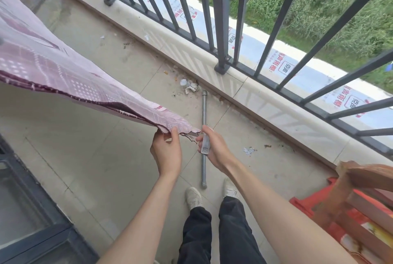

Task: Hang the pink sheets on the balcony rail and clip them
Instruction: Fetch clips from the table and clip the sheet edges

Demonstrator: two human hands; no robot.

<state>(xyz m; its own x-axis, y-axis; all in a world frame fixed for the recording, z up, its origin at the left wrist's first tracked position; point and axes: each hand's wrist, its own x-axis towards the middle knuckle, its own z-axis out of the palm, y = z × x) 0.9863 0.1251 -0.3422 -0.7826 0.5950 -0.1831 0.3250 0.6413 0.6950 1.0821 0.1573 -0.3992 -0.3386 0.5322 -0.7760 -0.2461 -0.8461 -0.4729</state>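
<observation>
A pink patterned sheet [63, 72] with a dark maroon hem stretches in the air from the upper left down to the centre. My left hand [167, 151] pinches its corner between thumb and fingers. My right hand [214, 148] is just right of that corner and grips a clear plastic clip [205, 145]; its fingertips touch the sheet's wavy edge. The dark metal balcony rail [221, 19] runs diagonally across the upper right, apart from the sheet.
A grey metal pipe [204, 119] lies on the tiled floor below my hands, with litter [190, 87] near the kerb. A wooden chair [365, 195] over orange material stands at the lower right. A dark door frame [32, 210] is at the lower left. My feet stand below.
</observation>
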